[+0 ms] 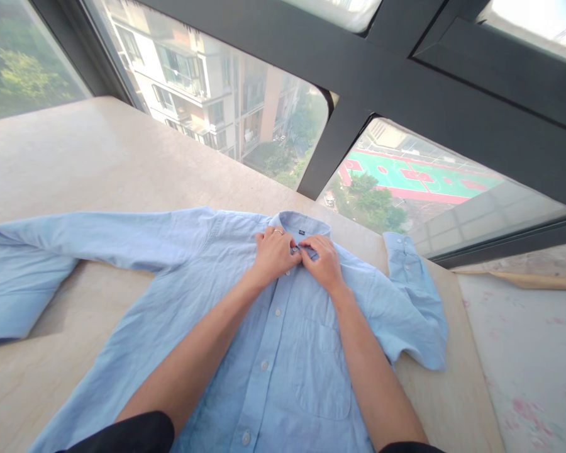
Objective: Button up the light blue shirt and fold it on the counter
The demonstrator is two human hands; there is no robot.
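Observation:
A light blue button-up shirt (245,314) lies front side up, its collar (306,223) toward the window. Both hands meet just below the collar on the front opening. My left hand (273,255), with a ring on one finger, pinches the shirt's edge beside a small button (295,249). From the other side my right hand (323,261) pinches the facing edge, fingertips nearly touching the left ones. Below them, several white buttons run down the placket (264,365). A chest pocket (323,371) shows near my right forearm. One sleeve (122,239) stretches left; the other sleeve (405,302) is bent on the right.
The shirt rests on a pale stone sill (99,163). Dark window frames (349,100) border its far side, with buildings and a sports court outside. At the right, wallpaper with a floral pattern (528,352) lies past the sill's edge.

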